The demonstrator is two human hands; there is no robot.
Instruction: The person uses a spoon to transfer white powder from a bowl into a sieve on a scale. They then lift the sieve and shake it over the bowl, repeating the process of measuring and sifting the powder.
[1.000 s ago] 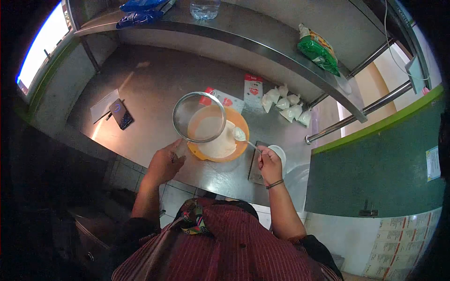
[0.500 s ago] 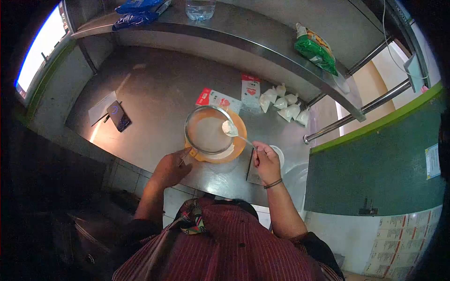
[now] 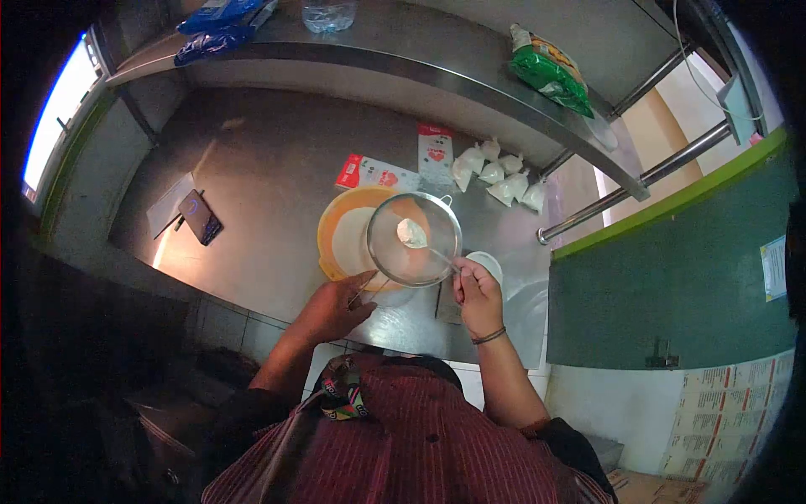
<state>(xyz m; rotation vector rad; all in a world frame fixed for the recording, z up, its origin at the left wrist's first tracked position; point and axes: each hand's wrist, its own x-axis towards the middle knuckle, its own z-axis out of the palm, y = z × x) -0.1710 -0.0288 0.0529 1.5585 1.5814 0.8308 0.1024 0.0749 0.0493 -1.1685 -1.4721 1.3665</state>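
Observation:
My left hand (image 3: 340,304) grips the handle of a round metal sieve (image 3: 414,239), held over the right side of an orange bowl (image 3: 332,220) with white flour in it. My right hand (image 3: 477,294) holds a spoon (image 3: 417,236) heaped with white powder, its bowl end resting inside the sieve. Both hands are above the front of the steel counter (image 3: 269,168).
A small white cup (image 3: 485,262) and a dark flat board sit by my right hand. Red and white packets (image 3: 379,175), a carton (image 3: 435,154) and several small white bags (image 3: 495,175) lie behind the bowl. A phone (image 3: 200,215) lies left. Green bag (image 3: 550,69) on the shelf.
My left hand swung the sieve from the bowl's left side across to its right. The spoon of powder moved from the bowl's edge into the sieve.

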